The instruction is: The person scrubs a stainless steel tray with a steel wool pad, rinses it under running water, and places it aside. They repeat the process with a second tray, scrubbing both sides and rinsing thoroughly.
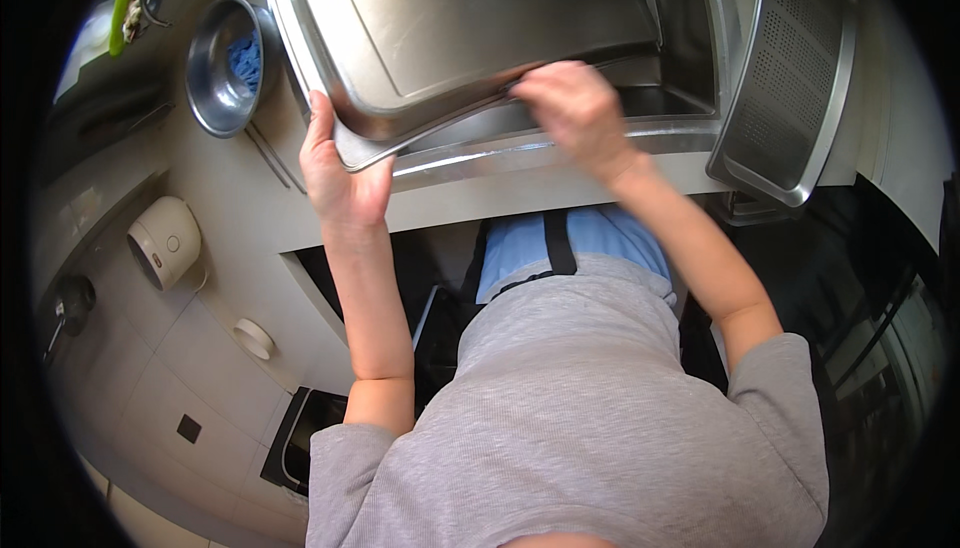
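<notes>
Above the sink [686, 38], a stainless-steel tray [450, 38] is tilted with its flat base facing me. My left hand [341, 165] grips its near left corner, thumb on the outer rim and palm beneath. At the tray's near edge, my right hand [574, 109] is curled, its fingertips against the rim; motion blurs it. Something small and dark shows at those fingertips, too unclear to name or to tell whether it is held.
A perforated steel tray [787, 60] leans right of the sink. On the left are a metal bowl [217, 102] containing blue material [244, 60], thin rods [270, 154], a cream appliance [165, 240] and a white round lid-like object [253, 339]. The counter edge [480, 192] runs before my waist.
</notes>
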### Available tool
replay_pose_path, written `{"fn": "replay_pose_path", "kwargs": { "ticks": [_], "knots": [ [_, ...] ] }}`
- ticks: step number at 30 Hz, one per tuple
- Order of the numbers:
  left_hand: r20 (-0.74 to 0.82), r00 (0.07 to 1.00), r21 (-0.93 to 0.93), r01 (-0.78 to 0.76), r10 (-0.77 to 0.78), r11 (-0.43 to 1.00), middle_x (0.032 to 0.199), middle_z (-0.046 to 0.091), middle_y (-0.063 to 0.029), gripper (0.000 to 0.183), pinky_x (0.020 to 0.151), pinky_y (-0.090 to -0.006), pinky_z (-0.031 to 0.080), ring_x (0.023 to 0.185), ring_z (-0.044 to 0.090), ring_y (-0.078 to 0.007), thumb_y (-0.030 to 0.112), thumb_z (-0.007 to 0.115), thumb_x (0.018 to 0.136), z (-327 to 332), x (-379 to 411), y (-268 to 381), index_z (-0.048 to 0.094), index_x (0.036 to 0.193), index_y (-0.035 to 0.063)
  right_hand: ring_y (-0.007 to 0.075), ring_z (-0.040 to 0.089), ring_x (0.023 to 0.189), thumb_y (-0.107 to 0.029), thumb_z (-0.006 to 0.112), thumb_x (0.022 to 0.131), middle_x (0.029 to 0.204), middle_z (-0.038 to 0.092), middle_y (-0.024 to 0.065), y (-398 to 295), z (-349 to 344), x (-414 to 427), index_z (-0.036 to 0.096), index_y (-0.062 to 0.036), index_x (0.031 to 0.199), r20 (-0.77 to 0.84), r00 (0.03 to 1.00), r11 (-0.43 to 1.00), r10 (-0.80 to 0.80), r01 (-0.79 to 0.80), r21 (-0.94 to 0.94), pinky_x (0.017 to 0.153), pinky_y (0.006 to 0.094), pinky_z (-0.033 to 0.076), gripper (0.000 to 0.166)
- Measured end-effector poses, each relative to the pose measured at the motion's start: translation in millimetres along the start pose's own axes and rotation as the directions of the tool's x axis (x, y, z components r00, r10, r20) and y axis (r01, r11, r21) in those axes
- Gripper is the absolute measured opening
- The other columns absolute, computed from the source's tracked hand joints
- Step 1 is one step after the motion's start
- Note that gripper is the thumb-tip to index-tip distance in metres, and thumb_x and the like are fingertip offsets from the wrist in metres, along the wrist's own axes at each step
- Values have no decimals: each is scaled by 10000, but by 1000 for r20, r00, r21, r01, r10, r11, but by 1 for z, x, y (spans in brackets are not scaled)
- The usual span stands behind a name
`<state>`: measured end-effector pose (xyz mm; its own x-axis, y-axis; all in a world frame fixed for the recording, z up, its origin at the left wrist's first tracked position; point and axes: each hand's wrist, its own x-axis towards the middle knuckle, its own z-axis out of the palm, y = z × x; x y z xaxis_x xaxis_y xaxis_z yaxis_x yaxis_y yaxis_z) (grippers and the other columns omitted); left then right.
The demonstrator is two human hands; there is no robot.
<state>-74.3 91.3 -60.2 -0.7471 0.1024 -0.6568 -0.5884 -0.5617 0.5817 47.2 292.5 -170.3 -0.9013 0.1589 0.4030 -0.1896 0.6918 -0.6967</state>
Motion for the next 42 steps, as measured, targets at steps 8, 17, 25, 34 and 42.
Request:
{"fn": "replay_pose_path", "kwargs": {
  "ticks": [8, 17, 25, 34, 42],
  "knots": [
    [-73, 997, 33, -38, 40, 999, 1261, 610, -83, 343, 1086, -481, 366, 1206, 536, -251, 277, 522, 1011, -5, 7, 0, 568, 1250, 36, 262, 633, 908, 1, 632, 755, 907, 685, 100, 24, -6, -15, 705, -42, 876, 75, 989, 975, 125, -108, -196, 828, 375, 523, 147],
    [-116, 993, 21, 4, -2, 1000, 1280, 600, -47, 320, 1100, -476, 357, 1222, 524, -232, 286, 514, 1015, -15, 1, -6, 578, 1231, 58, 219, 661, 902, -53, 641, 780, 898, 709, 55, -8, 8, 0, 732, -112, 866, 3, 1000, 1000, -16, 16, 22, 824, 347, 535, 138],
    [-75, 997, 32, 2, 0, 999, 1208, 636, -56, 273, 1072, -460, 389, 1161, 558, -225, 259, 537, 1007, -26, 9, -1, 621, 1164, 53, 289, 643, 908, 8, 643, 735, 930, 698, 113, 11, 4, -11, 707, -35, 878, 46, 988, 988, 147, -144, -49, 838, 386, 527, 162],
    [-109, 993, 23, 39, -36, 999, 1200, 640, -43, 250, 1054, -441, 405, 1153, 559, -201, 249, 539, 1007, -38, 12, -2, 630, 1135, 54, 227, 644, 924, -29, 654, 759, 946, 698, 71, 4, 10, -5, 713, -71, 884, 97, 995, 1000, 11, -10, -15, 828, 355, 521, 144],
    [-55, 998, 37, 36, -34, 999, 1215, 630, -46, 257, 1056, -401, 412, 1157, 556, -198, 231, 547, 1004, -42, 12, -5, 618, 1170, 48, 287, 621, 972, -26, 653, 773, 932, 694, 95, 58, -24, -18, 718, -59, 862, 222, 915, 942, 336, -323, -95, 864, 378, 518, 115]
  ]
}}
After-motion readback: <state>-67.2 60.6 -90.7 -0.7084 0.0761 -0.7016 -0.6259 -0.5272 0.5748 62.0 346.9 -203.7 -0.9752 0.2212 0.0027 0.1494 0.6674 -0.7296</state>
